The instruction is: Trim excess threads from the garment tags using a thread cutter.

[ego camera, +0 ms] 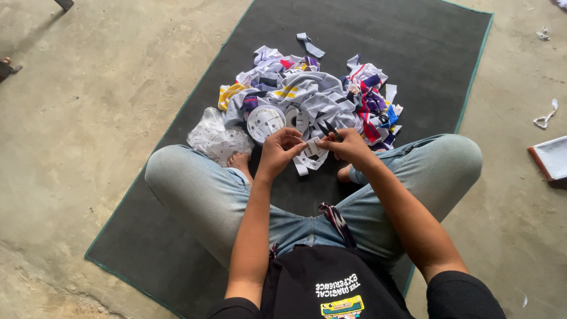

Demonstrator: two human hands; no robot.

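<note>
**Two hands, a white strip and small snips**

A person sits cross-legged on a dark mat in the middle of the frame. The mat lies on a grey floor.

The left hand is just left of the middle. Its fingers are curled and pinch a white strip with small dark marks on it. The strip hangs down between the two hands, above the person's feet.

The right hand is just right of the middle. It is closed around small black snips. The tips of the snips point up and to the left, toward the pile. The two hands almost touch over the strip.

Just above the hands is a pile of cloth scraps. The scraps are grey, white, purple, red, blue and yellow. A round white roll lies at the near left edge of the pile, close to the left hand. A crumpled clear bag with small dark print lies left of the roll, beside the person's knee.

At the right edge of the frame is a flat thing with a red rim. A few white bits lie on the floor above it.
</note>
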